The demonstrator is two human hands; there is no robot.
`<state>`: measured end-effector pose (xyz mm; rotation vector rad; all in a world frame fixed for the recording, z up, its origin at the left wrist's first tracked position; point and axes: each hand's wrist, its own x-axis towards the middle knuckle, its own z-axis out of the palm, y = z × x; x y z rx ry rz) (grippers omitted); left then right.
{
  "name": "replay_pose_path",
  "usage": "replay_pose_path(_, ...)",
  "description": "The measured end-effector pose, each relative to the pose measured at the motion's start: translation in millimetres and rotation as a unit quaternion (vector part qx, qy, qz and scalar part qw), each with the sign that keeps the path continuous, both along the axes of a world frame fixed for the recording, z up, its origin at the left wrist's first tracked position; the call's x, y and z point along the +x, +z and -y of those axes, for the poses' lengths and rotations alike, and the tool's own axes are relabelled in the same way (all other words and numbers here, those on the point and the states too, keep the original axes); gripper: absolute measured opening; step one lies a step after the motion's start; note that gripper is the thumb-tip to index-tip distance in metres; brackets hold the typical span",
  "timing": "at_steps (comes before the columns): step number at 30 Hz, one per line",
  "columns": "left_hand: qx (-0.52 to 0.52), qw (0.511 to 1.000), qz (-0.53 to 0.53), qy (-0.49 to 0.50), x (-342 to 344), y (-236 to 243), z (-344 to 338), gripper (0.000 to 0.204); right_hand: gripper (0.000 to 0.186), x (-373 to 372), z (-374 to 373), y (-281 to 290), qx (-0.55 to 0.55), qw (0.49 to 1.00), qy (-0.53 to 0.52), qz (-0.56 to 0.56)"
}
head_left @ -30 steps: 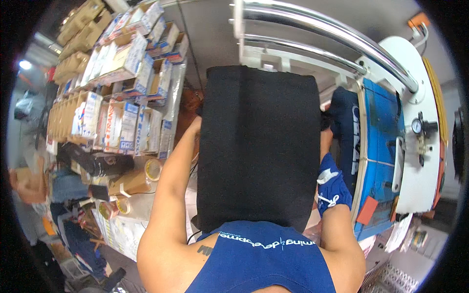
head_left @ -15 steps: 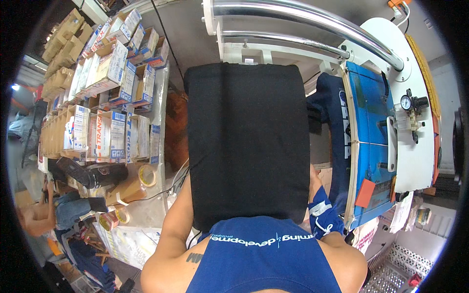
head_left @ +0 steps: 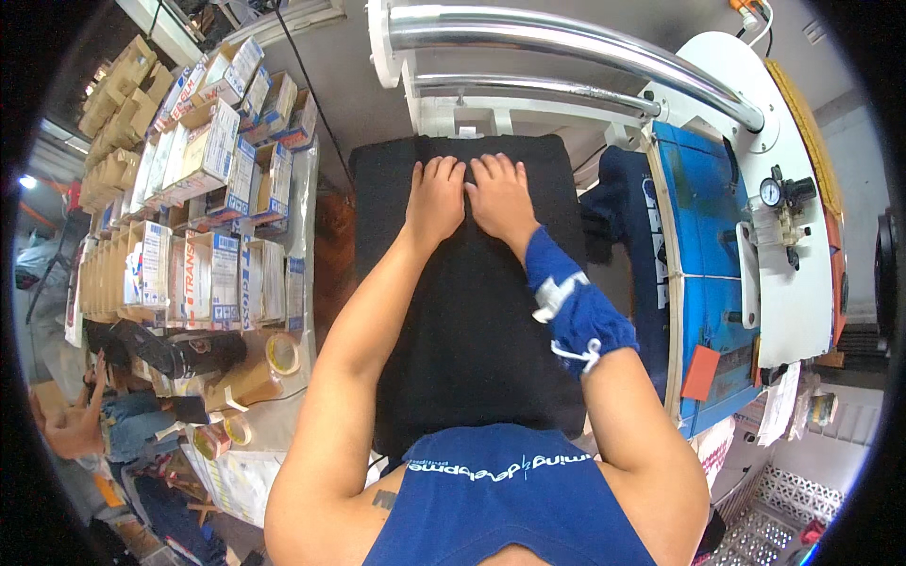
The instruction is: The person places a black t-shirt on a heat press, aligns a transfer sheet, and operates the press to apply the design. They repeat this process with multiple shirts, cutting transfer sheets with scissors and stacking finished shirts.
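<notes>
A black cloth (head_left: 481, 349), perhaps a garment, lies stretched smooth over a rectangular board in front of me. Near its far edge my left hand (head_left: 438, 200) rests palm down, fingers extended and pointing away. Close beside it on the right, my right hand (head_left: 502, 198) lies on the same cloth in the same way, thumb toward the left one. Neither hand grips anything. Around my right forearm is a blue cloth wrap (head_left: 590, 321) with a white band and cord.
To the right stands a press with a blue block (head_left: 708, 217) and a pressure gauge (head_left: 771, 193). Navy fabric (head_left: 630, 217) hangs beside it. Chrome bars (head_left: 576, 42) cross behind the board. Cartons (head_left: 198, 156) and tape rolls (head_left: 282, 354) fill the left bench, near another person (head_left: 132, 424).
Both hands came up from the sides of the board, where they were mostly hidden, and now lie on the cloth by its far edge. The view has shifted slightly.
</notes>
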<state>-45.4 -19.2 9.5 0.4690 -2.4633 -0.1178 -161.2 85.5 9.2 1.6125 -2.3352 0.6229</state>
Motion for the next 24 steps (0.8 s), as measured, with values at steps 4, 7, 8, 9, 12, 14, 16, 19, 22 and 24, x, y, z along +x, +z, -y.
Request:
replay_pose_path(4,0.068,0.994,0.077,0.024,-21.2,-5.8,34.4,0.017,0.031,-31.4,30.3,-0.6,0.083,0.996,-0.022,0.009)
replay_pose_path(7,0.06,0.984,0.159,0.044,-8.1,-6.3,70.6,0.021,0.036,-67.7,17.8,1.0,0.115,0.993,-0.033,-0.015)
replay_pose_path(8,0.067,0.979,0.185,0.055,5.1,-8.0,84.2,0.024,0.037,-83.3,7.6,-0.4,0.138,0.989,-0.055,-0.012)
replay_pose_path(9,0.054,0.981,0.176,0.062,22.0,-10.8,99.9,0.027,0.037,-100.3,-4.9,-2.5,0.127,0.99,-0.059,-0.021)
replay_pose_path(12,0.153,0.974,0.116,0.122,92.4,-24.8,146.5,0.037,0.038,-143.2,-57.9,-12.8,0.095,0.987,-0.127,0.022)
replay_pose_path(14,0.277,0.945,0.062,0.16,143.9,-36.2,154.2,0.043,0.039,-152.4,-99.8,-19.4,0.002,0.963,-0.184,0.198)
replay_pose_path(16,0.498,0.85,-0.039,0.168,196.1,-46.3,119.7,0.047,0.037,-129.8,-158.8,-26.6,-0.117,0.857,-0.2,0.46)
replay_pose_path(19,0.787,0.575,-0.22,0.047,270.5,-60.0,-7.9,0.058,0.048,-39.4,-274.3,-42.5,-0.152,0.658,-0.168,0.718)
replay_pose_path(22,0.89,0.419,-0.108,0.141,320.1,-69.1,-121.4,0.06,0.05,49.0,-351.2,-68.2,-0.132,0.511,-0.254,0.811)
replay_pose_path(24,0.884,0.427,-0.079,0.173,327.7,-80.3,-155.1,0.053,0.042,84.7,-381.8,-79.0,-0.078,0.433,-0.297,0.847)
